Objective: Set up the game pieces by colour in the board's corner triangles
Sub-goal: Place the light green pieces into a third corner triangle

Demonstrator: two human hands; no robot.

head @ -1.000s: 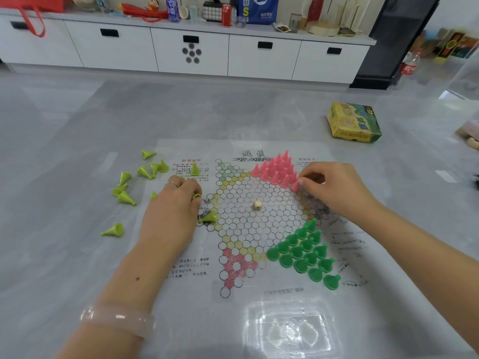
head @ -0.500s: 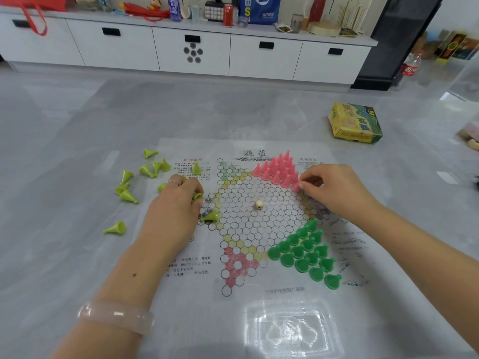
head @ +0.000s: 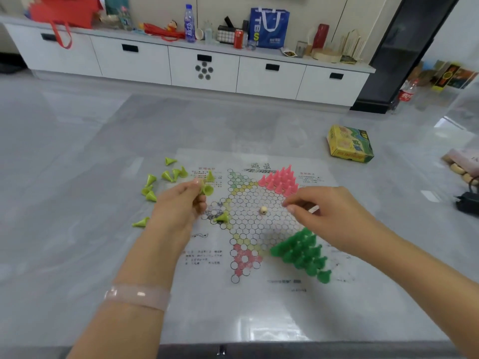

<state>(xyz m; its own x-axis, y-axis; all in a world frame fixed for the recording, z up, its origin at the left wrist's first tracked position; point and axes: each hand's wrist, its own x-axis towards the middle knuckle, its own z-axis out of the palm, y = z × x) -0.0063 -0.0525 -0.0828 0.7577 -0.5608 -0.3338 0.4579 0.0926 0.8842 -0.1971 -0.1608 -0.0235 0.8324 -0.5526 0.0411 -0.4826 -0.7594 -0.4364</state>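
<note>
A paper game board (head: 248,301) with a star of circles lies on the grey table. Pink cone pieces (head: 280,180) fill the far right triangle. Dark green pieces (head: 302,252) fill the near right triangle. Several lime pieces (head: 166,177) lie scattered left of the board, and one lime piece (head: 222,217) lies on its side at the left point. My left hand (head: 178,206) pinches a lime piece (head: 206,189) above the board's left side. My right hand (head: 318,213) hovers over the board's right part, fingers curled, with nothing visible in it.
A small cream die (head: 263,210) sits at the board's centre. The yellow-green game box (head: 350,145) lies at the far right of the table. A dark object (head: 467,203) sits at the right edge. White cabinets (head: 204,68) with clutter stand behind.
My left hand has lifted off the board with a lime piece in its fingertips. My right hand has drawn back from the pink pieces toward the board's middle.
</note>
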